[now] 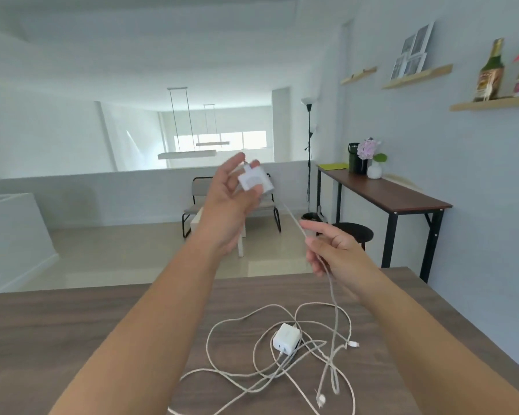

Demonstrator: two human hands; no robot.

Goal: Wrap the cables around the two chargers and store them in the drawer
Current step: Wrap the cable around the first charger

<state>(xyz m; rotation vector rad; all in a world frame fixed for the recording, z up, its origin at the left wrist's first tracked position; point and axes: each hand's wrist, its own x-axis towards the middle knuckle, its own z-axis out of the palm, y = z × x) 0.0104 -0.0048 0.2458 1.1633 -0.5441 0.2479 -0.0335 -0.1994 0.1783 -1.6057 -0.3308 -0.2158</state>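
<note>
Head view, mid-frame: left hand [232, 202] raised above the tabletop [72, 333], fingers curled round a white charger [254, 181] held upright in the air at frame centre. Just right and lower: right hand [331, 250] pinching that charger's pale cable [294, 220], which runs taut on a diagonal from the charger down to the fingers, then hangs slack toward the wood. Lower centre of the frame: a second white charger [286, 339] lying flat on the dark wood tabletop, ringed by a loose tangle of cables [252, 366] looping over and under one another; one plug end [353, 344] resting just right of the charger, another [321, 399] near the bottom edge. No drawer to be made out. Right of the frame: a narrow side table [402, 196] on black legs against the wall, carrying a dark flask [357, 158] and a white vase of lilac flowers [372, 157], with a round black stool [354, 232] beside it. Upper right: wooden wall shelves [492, 103] bearing a bottle [490, 73] and photo prints [411, 52]. Background centre: a chair [198, 202] partly hidden behind the raised arm, a black floor lamp [308, 145] standing to its right.
</note>
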